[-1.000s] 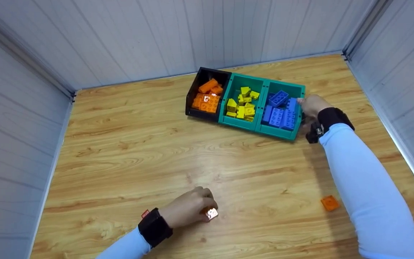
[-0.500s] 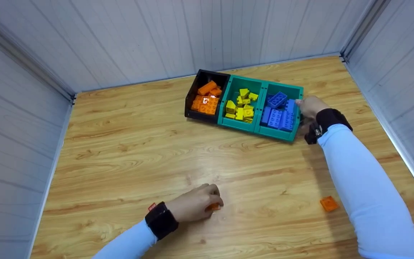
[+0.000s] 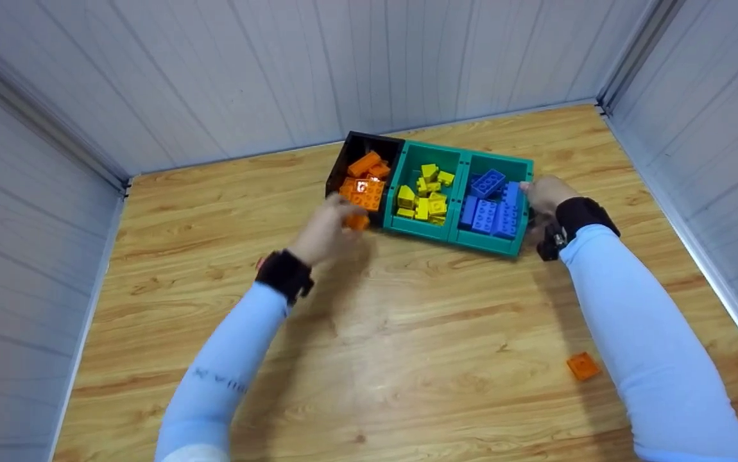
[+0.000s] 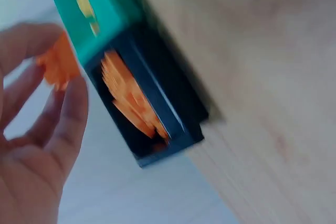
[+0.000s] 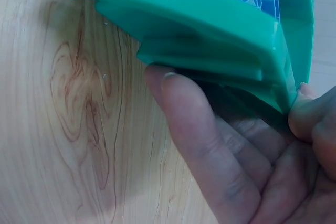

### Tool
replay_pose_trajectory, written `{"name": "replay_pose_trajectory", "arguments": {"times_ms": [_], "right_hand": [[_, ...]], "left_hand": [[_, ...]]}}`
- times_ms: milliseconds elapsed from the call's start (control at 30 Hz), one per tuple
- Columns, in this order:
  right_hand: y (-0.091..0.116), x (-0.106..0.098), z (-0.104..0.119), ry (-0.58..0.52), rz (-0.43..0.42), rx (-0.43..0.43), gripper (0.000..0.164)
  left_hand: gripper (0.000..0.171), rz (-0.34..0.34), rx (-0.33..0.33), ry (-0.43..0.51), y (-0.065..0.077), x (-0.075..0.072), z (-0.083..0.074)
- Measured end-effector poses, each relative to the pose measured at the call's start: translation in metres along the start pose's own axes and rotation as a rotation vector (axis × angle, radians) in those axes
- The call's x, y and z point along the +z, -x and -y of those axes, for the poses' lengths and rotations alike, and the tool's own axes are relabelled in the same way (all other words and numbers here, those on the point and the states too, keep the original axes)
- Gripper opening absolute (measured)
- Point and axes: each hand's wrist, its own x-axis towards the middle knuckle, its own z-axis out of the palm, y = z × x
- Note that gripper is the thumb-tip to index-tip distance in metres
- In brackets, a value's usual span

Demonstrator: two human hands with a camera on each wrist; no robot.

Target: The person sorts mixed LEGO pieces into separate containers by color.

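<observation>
Pinched in my left hand is an orange toy brick, close to the front of the black bin. That bin holds several orange bricks. In the left wrist view, fingertips and thumb grip the orange brick beside the bins, somewhat blurred. My right hand grips the right side wall of the green bin of blue bricks. The right wrist view shows the thumb at the green rim and fingers under the bin's lip.
A middle green bin with several yellow bricks stands between the black bin and the blue-brick bin. One orange brick lies on the wooden table near my right forearm. Grey panel walls enclose the table.
My left hand has lifted the orange brick from the front of the table and carried it forward to the black bin. My right hand keeps its hold on the green bin.
</observation>
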Motion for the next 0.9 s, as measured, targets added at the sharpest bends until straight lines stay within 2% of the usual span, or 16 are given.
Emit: {"name": "replay_pose_trajectory", "arguments": {"times_ms": [67, 167, 267, 367, 533, 633, 800, 900], "right_hand": [[0.0, 0.001, -0.001, 0.006, -0.004, -0.008, 0.052], [-0.002, 0.003, -0.002, -0.003, -0.014, -0.008, 0.05], [-0.002, 0.003, -0.002, -0.021, -0.015, 0.003, 0.054], [-0.003, 0.002, -0.002, -0.044, -0.009, 0.016, 0.06], [-0.001, 0.002, 0.001, -0.021, -0.01, 0.023, 0.062], [0.0, 0.003, 0.002, 0.007, -0.023, 0.015, 0.058], [0.001, 0.003, 0.0, -0.024, -0.025, 0.046, 0.053], [0.002, 0.004, -0.001, -0.049, -0.029, 0.054, 0.053]], "left_hand": [[0.037, -0.057, -0.044, -0.022, -0.023, -0.005, 0.01], [0.036, -0.102, -0.094, -0.062, -0.049, -0.008, 0.02], [0.034, -0.117, -0.116, -0.095, -0.067, -0.007, 0.026], [0.034, -0.115, -0.123, -0.121, -0.079, -0.005, 0.029], [0.034, -0.116, -0.142, -0.179, -0.081, -0.004, 0.034], [0.034, -0.133, -0.15, -0.181, -0.08, -0.006, 0.038], [0.031, -0.236, -0.163, -0.135, -0.077, -0.014, 0.047], [0.029, -0.295, -0.226, -0.111, -0.074, -0.018, 0.052]]}}
